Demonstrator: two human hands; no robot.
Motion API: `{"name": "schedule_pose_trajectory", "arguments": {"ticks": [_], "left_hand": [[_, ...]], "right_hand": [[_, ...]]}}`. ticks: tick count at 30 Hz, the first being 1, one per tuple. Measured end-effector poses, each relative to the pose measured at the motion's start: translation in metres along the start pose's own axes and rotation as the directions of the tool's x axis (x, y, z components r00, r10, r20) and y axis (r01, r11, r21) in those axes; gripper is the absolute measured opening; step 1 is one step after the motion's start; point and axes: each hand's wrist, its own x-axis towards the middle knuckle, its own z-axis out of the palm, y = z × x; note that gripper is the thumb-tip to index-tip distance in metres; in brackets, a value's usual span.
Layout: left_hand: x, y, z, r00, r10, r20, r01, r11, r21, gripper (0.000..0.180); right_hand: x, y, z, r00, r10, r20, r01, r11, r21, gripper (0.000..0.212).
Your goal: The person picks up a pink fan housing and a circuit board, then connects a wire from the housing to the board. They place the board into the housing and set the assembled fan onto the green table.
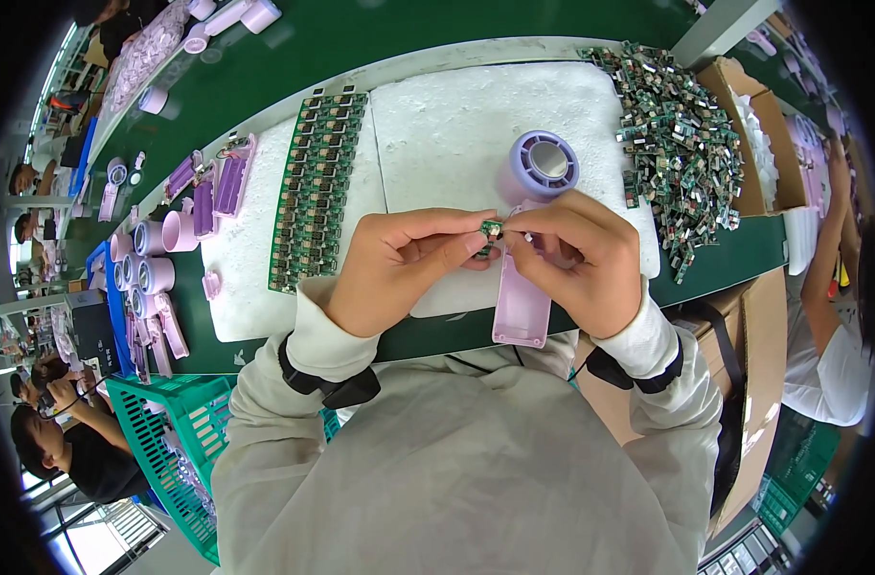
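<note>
My left hand (394,259) pinches a small green circuit board (491,230) between thumb and fingertips, over the white foam sheet. My right hand (590,254) is closed at the board's right edge, thumb and forefinger together; what they grip is too small to make out. Below both hands lies an open lilac handle shell (522,311), its hollow side up, partly hidden by the right hand. At its far end sits a round lilac fan head (516,180) with a vented ring and a pale centre disc.
A panel of joined circuit boards (313,192) lies left on the foam (428,115). Loose boards (681,144) are heaped at the right beside a cardboard box (777,163). Lilac parts (157,275) fill the left side above a green basket (174,431). Co-workers sit on both sides.
</note>
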Motion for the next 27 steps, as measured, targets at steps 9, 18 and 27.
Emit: {"name": "schedule_pose_trajectory", "arguments": {"ticks": [9, 18, 27], "left_hand": [[-0.003, -0.011, 0.01, 0.99, 0.108, -0.089, -0.107, 0.994, 0.016, 0.026], [-0.002, -0.003, 0.004, 0.985, 0.114, -0.131, -0.092, 0.983, 0.161, 0.028], [-0.004, -0.009, 0.01, 0.993, 0.048, -0.104, -0.034, 0.99, 0.136, 0.027]], "right_hand": [[-0.001, 0.001, 0.002, 0.998, -0.049, 0.034, 0.053, 0.99, -0.133, 0.019], [0.008, 0.0, -0.009, 0.949, -0.222, 0.225, 0.278, 0.926, -0.256, 0.02], [0.003, 0.002, -0.001, 0.969, -0.17, 0.18, 0.215, 0.938, -0.27, 0.018]]}}
